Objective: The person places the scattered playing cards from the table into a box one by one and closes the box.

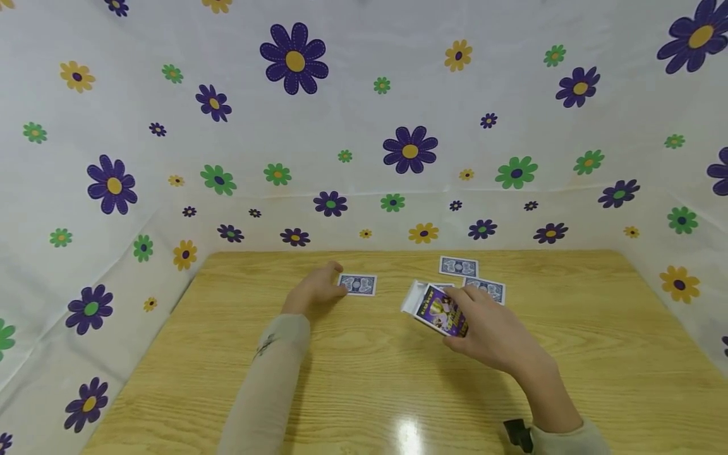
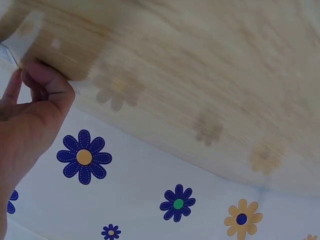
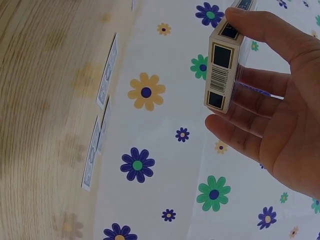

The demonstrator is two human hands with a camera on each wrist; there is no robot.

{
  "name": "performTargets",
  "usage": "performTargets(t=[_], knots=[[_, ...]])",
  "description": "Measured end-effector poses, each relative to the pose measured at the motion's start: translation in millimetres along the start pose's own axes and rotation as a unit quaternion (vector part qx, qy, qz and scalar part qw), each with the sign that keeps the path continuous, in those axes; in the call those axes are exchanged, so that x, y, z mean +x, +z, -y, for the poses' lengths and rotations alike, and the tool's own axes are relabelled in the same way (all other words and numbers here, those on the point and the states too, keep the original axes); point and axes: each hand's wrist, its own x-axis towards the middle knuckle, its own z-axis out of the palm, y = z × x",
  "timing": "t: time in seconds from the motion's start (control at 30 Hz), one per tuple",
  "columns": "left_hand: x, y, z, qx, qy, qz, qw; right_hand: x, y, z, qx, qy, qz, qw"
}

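A playing card [image 1: 358,285] lies on the table, its blue-and-white patterned back upward. My left hand [image 1: 315,289] grips it by its left end, with finger and thumb at opposite sides. In the left wrist view, only a pale corner of that card [image 2: 7,54] shows beside the curled fingers of my left hand [image 2: 35,110]. Above the table my right hand [image 1: 493,328] holds a purple and black card box [image 1: 443,311], tilted, with its white end flap toward the left. The right wrist view shows the box's barcode end [image 3: 219,77] between thumb and fingers.
Beyond the box lie more face-down cards: one at the back [image 1: 459,266], one at the right [image 1: 486,291], and one mostly hidden behind the box. A flower-printed cloth [image 1: 352,126] surrounds the wooden table [image 1: 364,379] at the back and sides.
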Motion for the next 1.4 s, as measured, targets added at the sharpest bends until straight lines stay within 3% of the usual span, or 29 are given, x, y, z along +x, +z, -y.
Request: performTargets(t=[0.17,0.63,1.0,1.23,1.4], knots=[[-2.4,-3.4,-1.9,0.021,0.003,0.014,0.9997,0.7,1.4,0.9,0.000,-0.005,-0.005,1.0000],[-11.9,0.2,-4.9,-0.014,-0.045,-0.007,0.9989,0.9,2.3,2.2,0.010,-0.012,-0.014,0.9998],[-16.8,0.4,-2.6,-0.023,-0.037,-0.005,0.9991,0.5,1.3,3.1,0.014,-0.006,-0.012,0.9998],[-21.2,1.0,-7.4,-0.020,-0.048,-0.007,0.9986,0.3,1.4,3.8,0.013,-0.005,-0.014,0.9998],[-24.6,4.0,-12.5,-0.043,-0.033,-0.022,0.9983,0.5,0.4,3.8,0.008,-0.011,-0.021,0.9997]])
